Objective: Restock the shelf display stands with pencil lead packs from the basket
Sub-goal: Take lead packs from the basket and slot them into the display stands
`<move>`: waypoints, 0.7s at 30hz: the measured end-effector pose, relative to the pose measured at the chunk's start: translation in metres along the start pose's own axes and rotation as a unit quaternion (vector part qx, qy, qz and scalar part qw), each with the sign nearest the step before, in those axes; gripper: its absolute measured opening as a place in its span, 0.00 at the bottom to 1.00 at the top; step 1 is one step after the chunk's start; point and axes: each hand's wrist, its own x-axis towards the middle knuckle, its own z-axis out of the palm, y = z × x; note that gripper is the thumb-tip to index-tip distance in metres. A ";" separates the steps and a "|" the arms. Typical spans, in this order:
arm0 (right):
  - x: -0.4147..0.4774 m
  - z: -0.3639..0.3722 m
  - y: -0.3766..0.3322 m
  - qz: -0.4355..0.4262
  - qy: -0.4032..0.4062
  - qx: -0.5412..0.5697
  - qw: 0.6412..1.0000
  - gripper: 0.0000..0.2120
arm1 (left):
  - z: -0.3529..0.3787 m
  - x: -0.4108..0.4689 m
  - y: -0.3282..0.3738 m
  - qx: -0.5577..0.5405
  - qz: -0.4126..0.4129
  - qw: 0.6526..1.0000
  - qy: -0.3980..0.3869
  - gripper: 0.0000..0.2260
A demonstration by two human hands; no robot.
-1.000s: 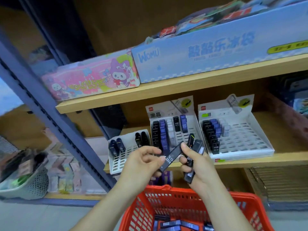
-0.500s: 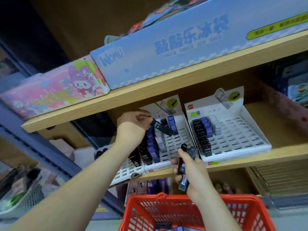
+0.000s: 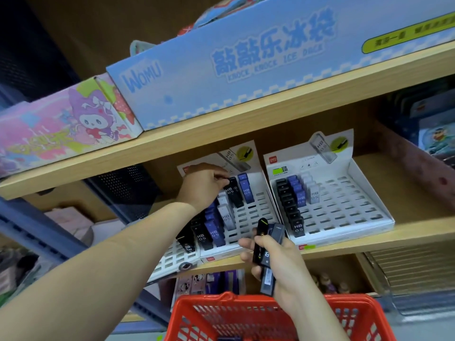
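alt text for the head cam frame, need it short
The left hand sets a black HB 0.5 pencil lead pack into the middle display stand on a wooden shelf. The right hand holds several spare packs above a red basket; a second stand at right is mostly empty.

Red basket point(image 3: 246, 313), white slotted stands point(image 3: 344, 210), black, blue and grey lead packs point(image 3: 246, 190).
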 end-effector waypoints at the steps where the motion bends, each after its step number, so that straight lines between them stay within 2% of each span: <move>1: -0.001 0.000 0.001 -0.003 -0.001 -0.006 1.000 0.08 | 0.000 0.001 0.000 0.000 0.000 1.000 -0.002 0.07; 13: -0.004 -0.008 -0.003 -0.015 0.017 -0.001 1.000 0.06 | 0.001 0.008 0.008 0.055 0.026 0.996 -0.060 0.09; 21: -0.005 -0.007 -0.003 -0.020 0.021 0.036 0.999 0.07 | 0.018 0.011 0.000 0.052 0.004 0.998 -0.027 0.09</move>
